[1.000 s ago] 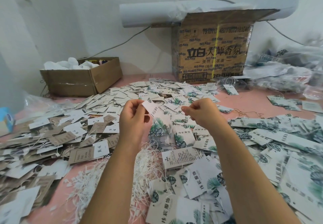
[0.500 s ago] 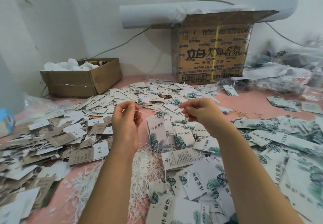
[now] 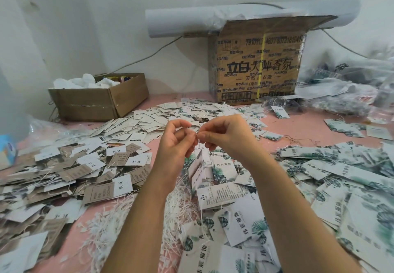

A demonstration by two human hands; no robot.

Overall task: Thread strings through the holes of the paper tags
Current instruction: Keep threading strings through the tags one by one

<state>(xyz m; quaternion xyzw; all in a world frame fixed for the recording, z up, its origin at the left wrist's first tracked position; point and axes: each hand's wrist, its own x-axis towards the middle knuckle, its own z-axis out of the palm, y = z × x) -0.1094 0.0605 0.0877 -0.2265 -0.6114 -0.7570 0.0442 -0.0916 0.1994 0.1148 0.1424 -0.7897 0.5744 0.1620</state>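
Hundreds of paper tags (image 3: 136, 121) covered the pink bench (image 3: 302, 128), heaped at left, centre and right. Writing noted: the tall carton (image 3: 258, 70) at the back wall carried bold "立白" followed by "大师香氛". "天然" and "衣液" stood on the line beneath, and a partly legible digit string along its top edge began 79101. Leaf-print tags (image 3: 241, 228) at near right bore large Chinese characters beside green fan-leaf artwork. Brown tags (image 3: 98, 194) at left bore capitals that seemed to read "WORK OLD WORK CLOTHES", turned sideways; reading uncertain. One white tag near centre showed a dark logo beginning "Xiao", the rest too small to read. The left hand (image 3: 177, 145) and right hand (image 3: 223, 138) were raised together above the middle of the bench, fingertips meeting. Both had their fingers curled, and the thumb and forefinger of each pinched a thin white string (image 3: 198, 145) where the hands met. From that string a small bundle of hanging tags (image 3: 197, 172) dangled straight down between the wrists; whether its lower edge touched the heap could not be told. A tangle of loose strings (image 3: 106, 230) lay on the bench beneath the left forearm. A shallow box (image 3: 100, 102) holding crumpled white material sat at back left. A white paper roll (image 3: 181, 21) rested across the carton top.
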